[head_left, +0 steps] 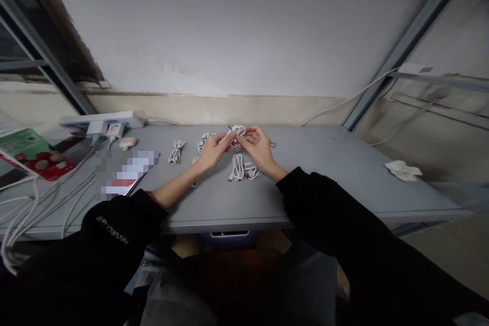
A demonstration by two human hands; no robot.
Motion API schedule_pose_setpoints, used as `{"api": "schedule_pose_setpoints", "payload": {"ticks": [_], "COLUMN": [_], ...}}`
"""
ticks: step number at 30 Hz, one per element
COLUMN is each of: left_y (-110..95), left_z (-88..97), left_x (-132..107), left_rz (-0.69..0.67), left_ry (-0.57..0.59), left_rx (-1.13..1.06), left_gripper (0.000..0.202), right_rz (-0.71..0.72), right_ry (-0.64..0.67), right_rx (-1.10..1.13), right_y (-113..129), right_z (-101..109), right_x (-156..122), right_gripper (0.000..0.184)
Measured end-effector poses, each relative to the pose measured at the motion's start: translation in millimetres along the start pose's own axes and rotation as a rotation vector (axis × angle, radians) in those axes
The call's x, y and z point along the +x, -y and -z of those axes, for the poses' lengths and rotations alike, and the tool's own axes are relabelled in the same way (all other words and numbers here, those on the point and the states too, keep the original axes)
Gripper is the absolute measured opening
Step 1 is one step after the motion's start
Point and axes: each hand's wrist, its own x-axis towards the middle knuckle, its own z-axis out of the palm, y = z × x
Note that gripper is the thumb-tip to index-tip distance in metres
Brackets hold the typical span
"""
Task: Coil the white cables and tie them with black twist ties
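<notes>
Above the middle of the grey desk (313, 183), a coiled white cable (239, 130) is held between my two hands. My left hand (216, 150) pinches it from the left, and my right hand (260, 147) has its fingers closed on the other side. A short dark tie sticks up at the coil's top left. Just below lie a white cable bundle (237, 167) and another bundle (252, 170) partly under my right hand. Left of my hands rest one coiled bundle (177, 152) and a second (202, 141). My left wrist partly hides a further bundle (195, 172).
At the back left stands a power strip (130, 119) with white chargers plugged in. Loose cables, a red and green package (36, 154) and a blurred-out flat item (130, 175) are on the left. A crumpled tissue (403, 170) lies far right. A dark tie (272, 143) sits beside my right hand.
</notes>
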Motion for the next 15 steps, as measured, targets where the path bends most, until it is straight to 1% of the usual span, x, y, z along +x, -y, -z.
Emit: {"api": "schedule_pose_setpoints", "payload": {"ticks": [4,8,10,15], "left_y": [0,-4,-6,-11], "left_z": [2.3,3.9,4.5,6.0], "left_x": [-1,-4,-5,-8], "left_rz": [-0.072,-0.116,-0.108,-0.062], "left_ry": [-0.03,-0.041,-0.036,-0.053], "left_rx": [0.095,0.211,0.28,0.422], "left_gripper": [0.043,0.044,0.045,0.045], "right_rz": [-0.022,-0.079,-0.09,-0.093], "right_ry": [-0.042,0.064,0.1,0.127], "right_rx": [-0.022,-0.04,-0.038,-0.051], "right_y": [-1,5,9,17], "right_z": [0,1,0,0], "right_x": [-1,-4,-5,-7], "right_gripper": [0.05,0.044,0.043,0.038]}}
